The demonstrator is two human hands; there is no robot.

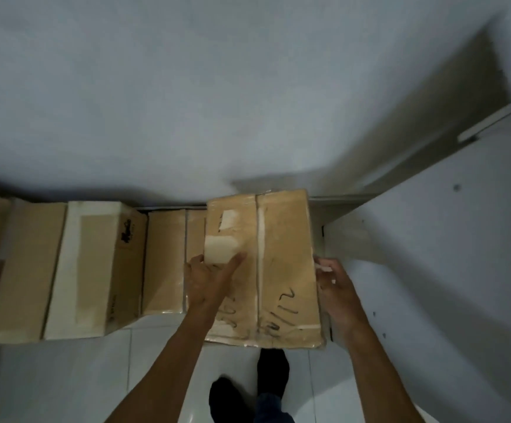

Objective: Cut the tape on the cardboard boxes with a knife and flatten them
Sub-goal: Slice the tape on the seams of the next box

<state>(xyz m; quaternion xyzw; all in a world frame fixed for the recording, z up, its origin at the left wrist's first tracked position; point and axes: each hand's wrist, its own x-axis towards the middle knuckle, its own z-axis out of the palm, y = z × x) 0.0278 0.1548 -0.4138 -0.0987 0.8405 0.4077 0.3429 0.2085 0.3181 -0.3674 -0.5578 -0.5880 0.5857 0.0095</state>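
Currently, a row of boxes (89, 270) stands on the floor (65, 377) along the wall's foot. Right of them, the held box (263, 267) is lifted, its taped seam (259, 264) facing up. The left hand (210, 280) lies on the top face, fingers curled over the left edge. The right hand (336, 290) grips the right edge. No knife is visible. Set the box down squarely, seam up, and steady it before cutting.

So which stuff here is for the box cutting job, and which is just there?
For the job:
held box, between left hand and right hand
tape seam on top
row of boxes by the wall

Just there:
white cabinet
tiled floor

No knife shows.
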